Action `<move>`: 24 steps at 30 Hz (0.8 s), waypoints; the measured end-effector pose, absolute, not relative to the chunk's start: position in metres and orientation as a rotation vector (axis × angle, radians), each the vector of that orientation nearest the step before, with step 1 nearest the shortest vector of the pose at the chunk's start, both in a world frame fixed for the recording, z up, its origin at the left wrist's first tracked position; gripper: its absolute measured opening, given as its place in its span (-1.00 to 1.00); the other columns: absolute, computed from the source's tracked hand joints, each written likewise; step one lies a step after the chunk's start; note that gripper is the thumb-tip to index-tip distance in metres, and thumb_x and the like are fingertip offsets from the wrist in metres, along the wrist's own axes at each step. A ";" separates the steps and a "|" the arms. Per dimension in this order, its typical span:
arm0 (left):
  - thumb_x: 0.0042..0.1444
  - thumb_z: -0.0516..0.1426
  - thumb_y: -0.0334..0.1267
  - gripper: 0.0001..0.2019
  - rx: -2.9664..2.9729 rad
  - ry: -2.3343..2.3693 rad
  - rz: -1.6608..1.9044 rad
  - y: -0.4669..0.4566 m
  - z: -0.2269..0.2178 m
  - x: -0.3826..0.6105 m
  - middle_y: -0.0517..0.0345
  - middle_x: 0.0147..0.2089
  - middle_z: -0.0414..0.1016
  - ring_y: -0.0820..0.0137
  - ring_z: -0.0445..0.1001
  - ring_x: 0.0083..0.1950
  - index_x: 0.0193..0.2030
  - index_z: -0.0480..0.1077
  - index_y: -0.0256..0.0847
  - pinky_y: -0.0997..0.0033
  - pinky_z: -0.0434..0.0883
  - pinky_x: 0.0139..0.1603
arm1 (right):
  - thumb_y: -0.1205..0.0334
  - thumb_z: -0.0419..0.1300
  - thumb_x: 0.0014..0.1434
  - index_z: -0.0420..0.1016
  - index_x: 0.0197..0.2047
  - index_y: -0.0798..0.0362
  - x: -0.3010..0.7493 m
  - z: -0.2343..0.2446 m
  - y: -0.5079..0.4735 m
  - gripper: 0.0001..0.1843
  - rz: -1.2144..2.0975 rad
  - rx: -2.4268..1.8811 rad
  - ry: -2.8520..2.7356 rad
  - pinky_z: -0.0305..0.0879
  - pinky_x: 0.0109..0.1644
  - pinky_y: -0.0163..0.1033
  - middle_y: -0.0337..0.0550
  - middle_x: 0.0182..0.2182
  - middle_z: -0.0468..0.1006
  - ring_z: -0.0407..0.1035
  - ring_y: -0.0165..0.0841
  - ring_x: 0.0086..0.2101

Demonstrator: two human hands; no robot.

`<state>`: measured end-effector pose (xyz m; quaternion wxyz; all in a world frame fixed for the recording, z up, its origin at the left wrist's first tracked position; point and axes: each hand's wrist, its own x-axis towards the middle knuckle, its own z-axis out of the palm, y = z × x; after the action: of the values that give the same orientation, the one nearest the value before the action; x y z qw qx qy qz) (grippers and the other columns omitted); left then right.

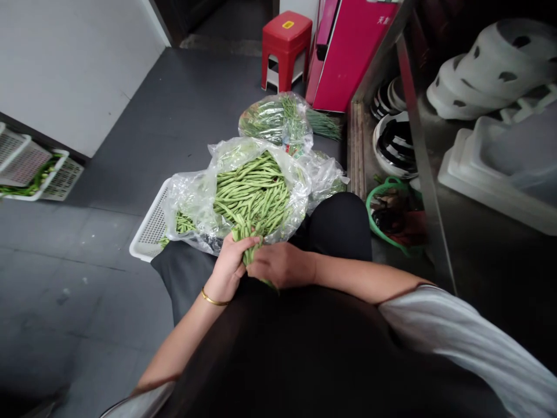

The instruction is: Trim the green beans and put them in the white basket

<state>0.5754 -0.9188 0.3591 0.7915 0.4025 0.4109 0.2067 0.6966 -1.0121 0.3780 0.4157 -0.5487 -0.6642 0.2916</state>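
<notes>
My left hand [231, 260] is closed around a bunch of green beans [243, 227], its thumb lying across them. Right against the bunch's lower end is my right hand [281, 265], its fingers curled in on the bean ends; a bean tip pokes out below it. Just beyond both hands, a clear plastic bag [300, 194] lies open and full of long green beans [252, 186]. To its left a white perforated basket [150, 223] sits partly under the plastic, with more beans showing near it.
Behind the bag lies another clear bag of green vegetables [270, 119]. A red stool [287, 43] stands beside a pink box [352, 55]. At right, a metal shelf [426, 168] holds white containers, with a green basket [374, 215] below. White baskets [65, 174] are at far left.
</notes>
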 end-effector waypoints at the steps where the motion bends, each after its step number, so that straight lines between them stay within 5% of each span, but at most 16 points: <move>1: -0.26 0.26 -0.43 -0.77 0.845 0.886 0.453 -0.917 0.359 0.574 0.22 -0.49 0.46 0.50 0.42 -0.53 -0.37 0.38 -0.30 0.56 0.37 -0.51 | 0.07 0.05 0.18 0.37 -0.32 0.08 0.697 0.380 -1.013 -0.75 0.764 -1.370 -1.610 0.27 -0.33 -0.31 -0.18 -0.49 0.45 0.36 -0.40 -0.42; 6: -0.22 0.28 -0.41 -0.77 0.765 0.824 0.411 -0.913 0.355 0.566 0.18 -0.48 0.50 0.42 0.47 -0.52 -0.35 0.39 -0.30 0.48 0.44 -0.48 | -0.09 -0.02 0.22 0.34 -0.30 0.12 0.713 0.372 -1.007 -0.60 1.192 -1.461 -1.261 0.18 -0.55 -0.38 -0.30 -0.61 0.39 0.26 -0.50 -0.65; 12: -0.25 0.33 -0.40 -0.66 0.728 0.796 0.227 -0.916 0.356 0.557 0.10 -0.40 0.53 0.39 0.50 -0.49 -0.26 0.41 -0.32 0.45 0.47 -0.45 | -0.14 0.11 0.13 0.32 -0.29 0.14 0.696 0.340 -1.013 -0.56 0.582 -1.828 -1.649 0.17 -0.34 -0.32 -0.09 -0.35 0.47 0.37 -0.36 -0.35; 15: -0.28 0.34 -0.42 -0.63 0.779 0.796 0.125 -0.919 0.353 0.556 0.09 -0.38 0.53 0.39 0.49 -0.48 -0.26 0.40 -0.33 0.44 0.46 -0.44 | -0.18 0.10 0.11 0.30 -0.21 0.14 0.704 0.346 -1.018 -0.51 0.600 -1.871 -1.875 0.11 -0.38 -0.33 -0.06 -0.30 0.47 0.37 -0.33 -0.33; 20: -0.34 0.35 -0.46 -0.52 1.078 0.855 0.293 -0.926 0.353 0.559 0.13 -0.28 0.53 0.39 0.50 -0.31 -0.18 0.39 -0.27 0.46 0.45 -0.27 | 0.03 0.03 0.24 0.36 -0.26 0.12 0.730 0.378 -1.018 -0.70 0.673 -1.900 -2.163 0.01 -0.41 -0.32 -0.08 -0.34 0.49 0.34 -0.37 -0.40; 24: -0.34 0.35 -0.44 -0.57 1.105 0.868 0.365 -0.929 0.357 0.559 0.20 -0.36 0.50 0.43 0.47 -0.36 -0.24 0.37 -0.26 0.48 0.43 -0.31 | 0.10 -0.02 0.28 0.40 -0.31 0.12 0.733 0.381 -1.020 -0.70 0.703 -1.918 -2.229 -0.04 -0.43 -0.31 -0.11 -0.43 0.49 0.32 -0.38 -0.46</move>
<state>0.5595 -0.9287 0.3567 0.7479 0.5051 0.3970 0.1670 0.7329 -1.0196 0.3814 0.0593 -0.6333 -0.7359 0.2321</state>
